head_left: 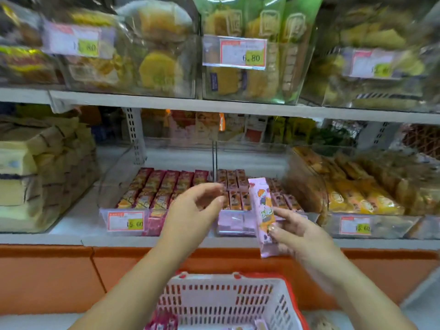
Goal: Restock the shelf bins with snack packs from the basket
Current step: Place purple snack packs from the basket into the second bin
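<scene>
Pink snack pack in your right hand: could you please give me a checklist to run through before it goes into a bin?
1. Grip: ok. The right hand pinches the lower half of the pink snack pack, which is held roughly upright.
2. Free hand: ok. The left hand holds nothing.
3. Matching bin: ok. The clear bin just behind the pack holds stocked pink packs.
4. Room in that bin: ok. Bare floor shows behind the rows.
5. Print match: cannot tell, too blurred.
6. More stock: ok. The basket holds a red pack.
</scene>
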